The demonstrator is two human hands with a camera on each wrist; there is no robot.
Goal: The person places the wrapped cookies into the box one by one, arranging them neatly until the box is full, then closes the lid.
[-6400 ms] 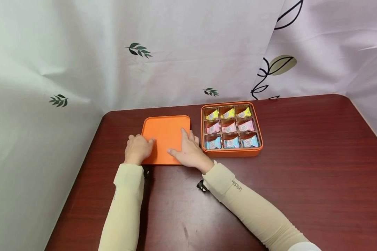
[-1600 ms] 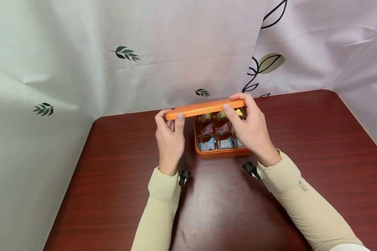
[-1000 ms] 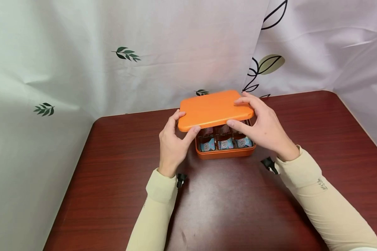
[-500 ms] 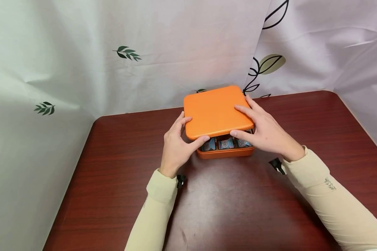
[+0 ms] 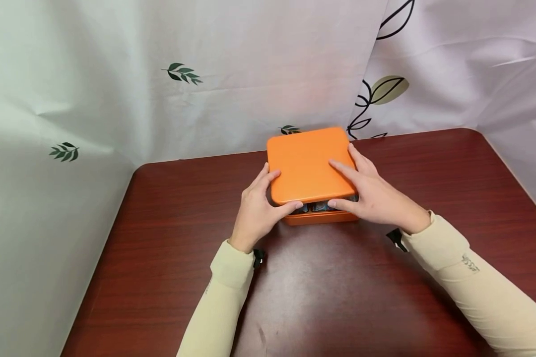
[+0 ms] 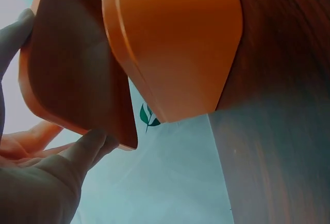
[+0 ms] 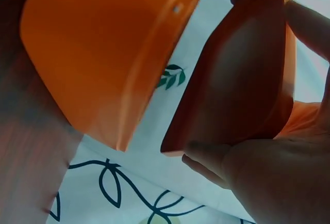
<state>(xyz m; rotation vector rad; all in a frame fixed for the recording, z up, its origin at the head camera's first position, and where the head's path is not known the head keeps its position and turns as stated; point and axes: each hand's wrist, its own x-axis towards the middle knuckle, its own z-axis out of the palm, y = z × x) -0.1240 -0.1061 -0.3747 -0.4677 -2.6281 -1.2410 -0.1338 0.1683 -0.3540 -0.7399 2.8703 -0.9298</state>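
An orange square lid (image 5: 310, 163) is held level just above the orange box (image 5: 321, 218), its underside facing down. My left hand (image 5: 255, 213) grips the lid's left side, thumb at the front edge. On the opposite side my right hand (image 5: 379, 198) holds it likewise, with fingers over the right edge. Through the narrow front gap a few blue-wrapped sweets (image 5: 322, 206) show; the others are hidden. Both wrist views show a gap between the lid (image 6: 77, 53) and the box (image 7: 98, 53), wider toward the front.
The box stands near the back edge of a dark red wooden table (image 5: 174, 233). White curtains (image 5: 250, 74) with leaf prints hang behind and to the sides.
The lid lay left of the box at first, both hands on it. It was lifted over the box, turned top side up, levelled and lowered, and now covers most of the sweets.
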